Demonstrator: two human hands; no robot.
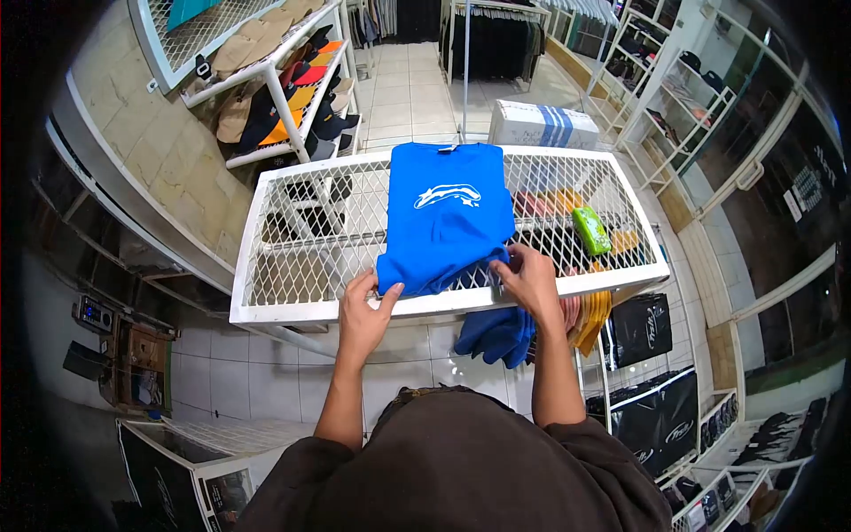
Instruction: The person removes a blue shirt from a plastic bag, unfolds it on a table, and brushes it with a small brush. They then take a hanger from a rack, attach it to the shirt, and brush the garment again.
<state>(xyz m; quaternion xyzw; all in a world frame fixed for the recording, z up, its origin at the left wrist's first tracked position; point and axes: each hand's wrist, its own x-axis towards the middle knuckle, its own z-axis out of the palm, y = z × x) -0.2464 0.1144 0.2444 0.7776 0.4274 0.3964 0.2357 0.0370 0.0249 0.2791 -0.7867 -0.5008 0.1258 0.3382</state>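
Observation:
A blue T-shirt [448, 199] with a white print lies folded on a white metal mesh table [306, 266]. My left hand [365, 306] pinches the shirt's near left corner between thumb and fingers at the table's front edge. At the near right corner, my right hand [525, 277] has its fingers closed on the blue fabric. The lower hem between both hands is bunched and slants up to the right. A bright green packet [591, 231] rests on the mesh to the right of the shirt.
Behind the table stands a white box [543, 126] with blue stripes. Caps fill a rack [288, 89] at the back left. Blue garments [496, 335] and yellow ones [592, 321] hang below the front edge. Black packages [654, 421] stand at the lower right.

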